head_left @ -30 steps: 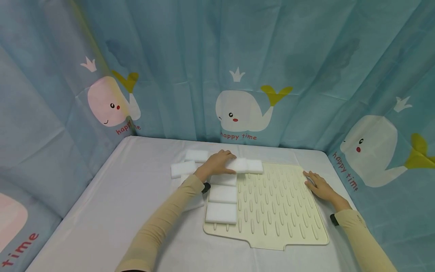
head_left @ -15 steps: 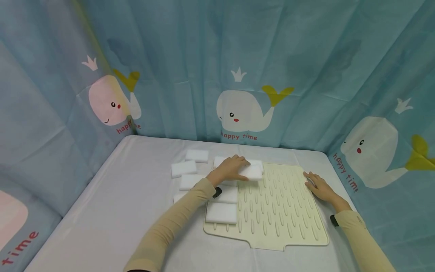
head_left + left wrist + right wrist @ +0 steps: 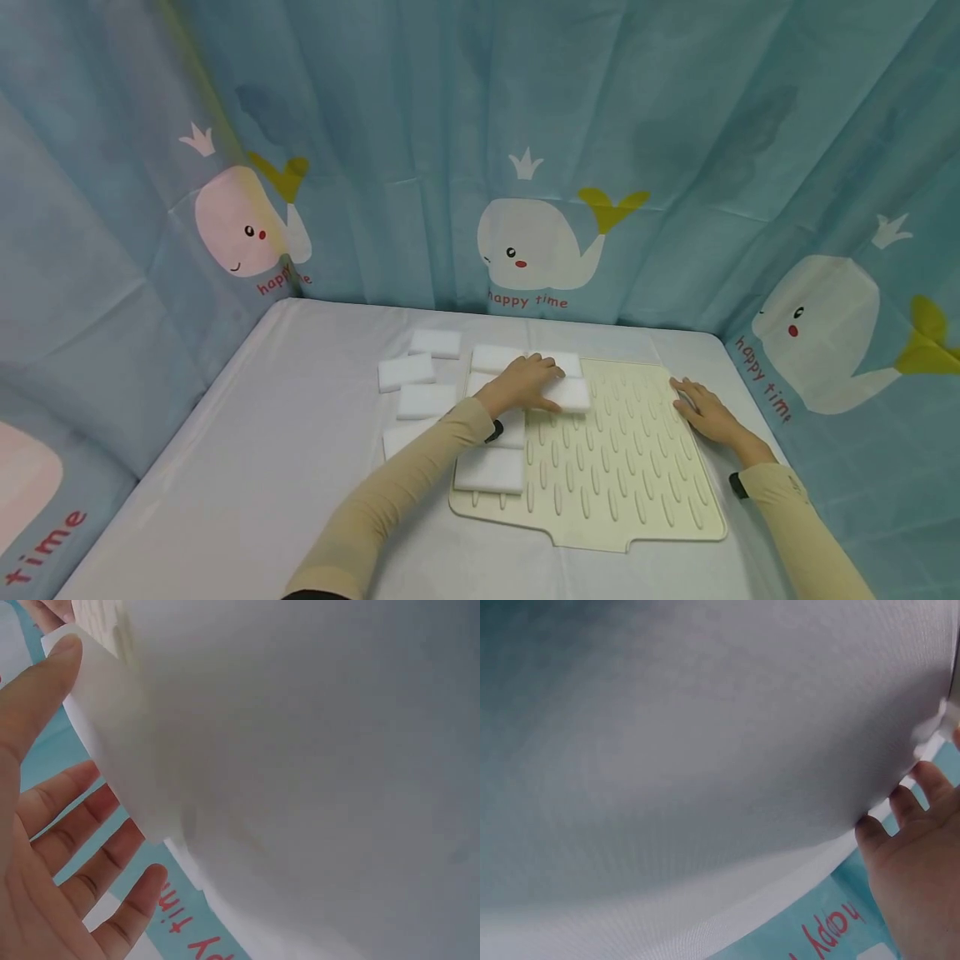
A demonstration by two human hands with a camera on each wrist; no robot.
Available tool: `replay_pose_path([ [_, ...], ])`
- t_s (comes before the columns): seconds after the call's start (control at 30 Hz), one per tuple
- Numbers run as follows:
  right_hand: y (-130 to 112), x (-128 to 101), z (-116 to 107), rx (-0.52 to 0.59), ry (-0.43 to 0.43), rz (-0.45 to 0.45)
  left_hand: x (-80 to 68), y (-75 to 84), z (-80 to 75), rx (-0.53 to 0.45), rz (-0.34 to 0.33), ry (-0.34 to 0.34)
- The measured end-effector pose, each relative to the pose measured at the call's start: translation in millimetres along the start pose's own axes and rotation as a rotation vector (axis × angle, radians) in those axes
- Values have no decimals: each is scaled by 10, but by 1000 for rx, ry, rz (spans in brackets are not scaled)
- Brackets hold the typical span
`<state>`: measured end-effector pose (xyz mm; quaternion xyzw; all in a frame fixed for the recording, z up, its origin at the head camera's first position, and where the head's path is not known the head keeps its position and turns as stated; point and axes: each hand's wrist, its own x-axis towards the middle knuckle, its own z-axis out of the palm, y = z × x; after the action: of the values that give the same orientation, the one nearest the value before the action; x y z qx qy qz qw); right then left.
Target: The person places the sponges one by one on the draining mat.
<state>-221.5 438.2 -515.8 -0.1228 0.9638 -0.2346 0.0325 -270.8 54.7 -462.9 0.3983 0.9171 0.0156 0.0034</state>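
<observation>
In the head view, my left hand [image 3: 525, 385] pinches a white sponge block [image 3: 572, 396] at the back of a cream ridged mat [image 3: 615, 467]. The left wrist view has the thumb on one long edge of this sponge [image 3: 120, 735] and the fingertips at the opposite edge. Whether it touches the mat is unclear. Several more white sponges [image 3: 489, 471] lie in a column along the mat's left side, partly hidden by my left arm. Another sponge [image 3: 558, 363] sits behind the held one. My right hand [image 3: 705, 411] rests at the mat's right edge, fingers extended.
Left of the mat, several loose white sponges [image 3: 426, 401] lie on the white tablecloth [image 3: 247, 450]. A blue whale-print curtain [image 3: 390, 242] stands behind the table and along both sides.
My left hand has carried the sponge rightward and toward me, lowering it in front of the back row. The right hand stays put.
</observation>
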Motion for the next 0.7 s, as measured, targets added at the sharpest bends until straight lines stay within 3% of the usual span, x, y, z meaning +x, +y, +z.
replay_pose_path([
  [0.7, -68, -18, -45, 7, 5, 4, 58, 14, 58, 27, -22, -33],
])
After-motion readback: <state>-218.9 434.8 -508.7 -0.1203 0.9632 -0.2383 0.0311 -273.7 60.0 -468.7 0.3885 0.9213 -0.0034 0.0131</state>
